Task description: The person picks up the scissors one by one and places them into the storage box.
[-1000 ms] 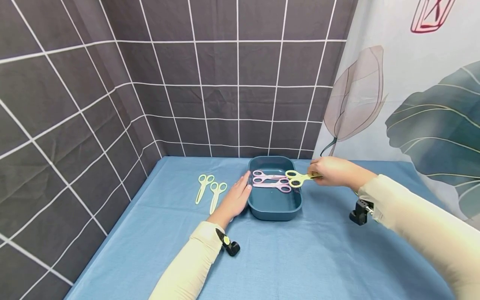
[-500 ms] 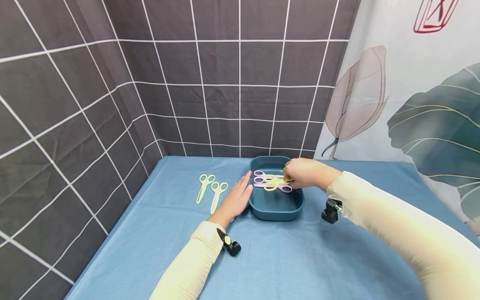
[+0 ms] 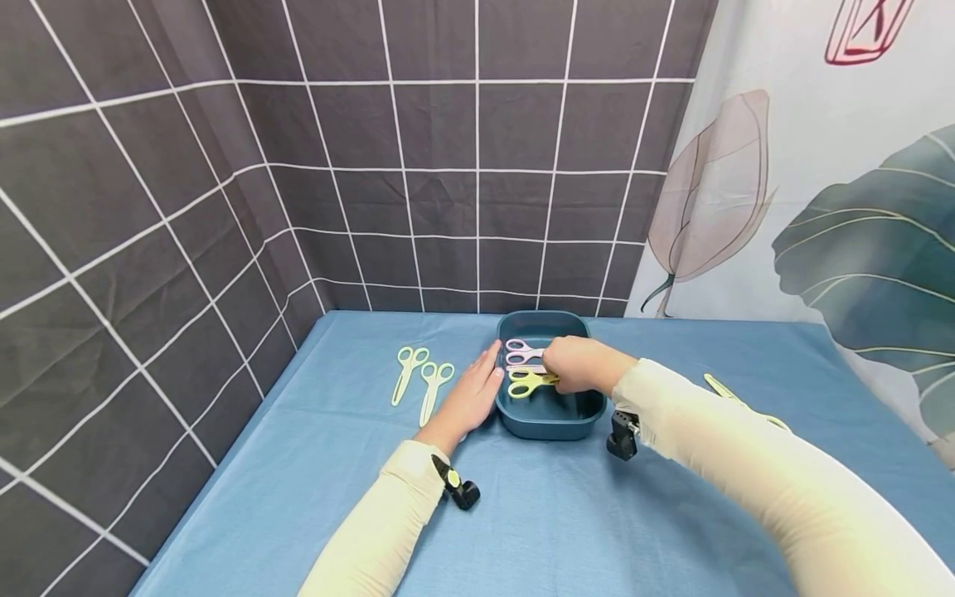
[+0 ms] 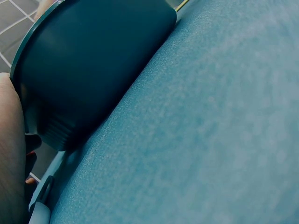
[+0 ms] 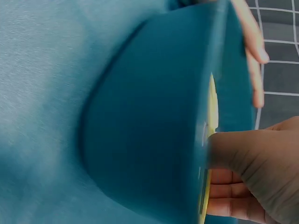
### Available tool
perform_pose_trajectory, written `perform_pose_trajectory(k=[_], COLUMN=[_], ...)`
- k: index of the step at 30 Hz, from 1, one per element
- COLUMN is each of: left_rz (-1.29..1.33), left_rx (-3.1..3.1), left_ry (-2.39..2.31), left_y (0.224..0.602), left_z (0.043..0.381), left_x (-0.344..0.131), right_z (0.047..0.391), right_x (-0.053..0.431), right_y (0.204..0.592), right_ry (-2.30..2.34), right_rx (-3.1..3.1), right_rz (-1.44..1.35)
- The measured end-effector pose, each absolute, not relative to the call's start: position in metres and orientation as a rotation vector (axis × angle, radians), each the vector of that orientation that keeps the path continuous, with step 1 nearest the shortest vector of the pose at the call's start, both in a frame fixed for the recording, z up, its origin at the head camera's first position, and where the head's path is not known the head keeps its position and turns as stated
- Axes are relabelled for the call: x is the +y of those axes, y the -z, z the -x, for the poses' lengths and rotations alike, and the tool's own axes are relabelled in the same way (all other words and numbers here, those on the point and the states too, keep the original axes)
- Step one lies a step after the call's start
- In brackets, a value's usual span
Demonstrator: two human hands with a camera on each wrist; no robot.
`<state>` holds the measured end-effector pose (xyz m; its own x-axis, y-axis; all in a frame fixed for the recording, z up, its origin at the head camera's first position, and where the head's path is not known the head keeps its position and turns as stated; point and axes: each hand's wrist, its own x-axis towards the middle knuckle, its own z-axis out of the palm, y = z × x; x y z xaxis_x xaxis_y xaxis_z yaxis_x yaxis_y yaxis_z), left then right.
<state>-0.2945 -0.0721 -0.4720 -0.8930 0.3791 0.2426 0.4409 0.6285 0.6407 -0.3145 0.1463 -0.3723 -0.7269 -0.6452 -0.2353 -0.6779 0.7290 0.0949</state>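
A dark teal bin (image 3: 548, 429) stands near the back of the cloth. My left hand (image 3: 472, 394) lies with straight fingers along its left wall; the left wrist view shows the hand (image 4: 10, 140) at the bin's side. Over the bin's interior, my right hand (image 3: 585, 365) pinches yellow scissors (image 3: 526, 383) by the blade end, their handle loops pointing left. Seen from the right wrist, the fingers and thumb close on the yellow scissors (image 5: 213, 109) at rim height. Pink scissors (image 3: 518, 358) lie inside the bin, partly covered by the right hand and the yellow pair.
Left of the bin, two pale yellow-green scissors, one farther back (image 3: 406, 373) and one nearer (image 3: 432, 388), lie on the blue cloth (image 3: 313, 464). Another yellow pair (image 3: 734, 398) shows partly behind the right sleeve. A dark gridded curtain (image 3: 433, 199) hangs behind.
My right hand has moved left from beside the bin to over its inside, bringing the yellow scissors along. The left hand has stayed at the bin. Yellow scissors behind the right sleeve have come into view.
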Motion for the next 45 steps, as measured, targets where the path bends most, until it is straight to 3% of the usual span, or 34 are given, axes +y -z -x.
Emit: perform_pose_trajectory(k=[37,45], left_rz=[0.683,0.692], left_rx=[-2.759,-2.756], left_ry=[1.153,1.144], left_y=[0.472,0.471], left_z=[0.293,0.293], left_x=[-0.072,-0.072], right_z=[0.31,0.312], right_x=[0.15,0.149], right_y=[0.415,0.413], right_ry=[-0.264,-0.22], right_rx=[2.906,2.901], right_rz=[1.232,1.1])
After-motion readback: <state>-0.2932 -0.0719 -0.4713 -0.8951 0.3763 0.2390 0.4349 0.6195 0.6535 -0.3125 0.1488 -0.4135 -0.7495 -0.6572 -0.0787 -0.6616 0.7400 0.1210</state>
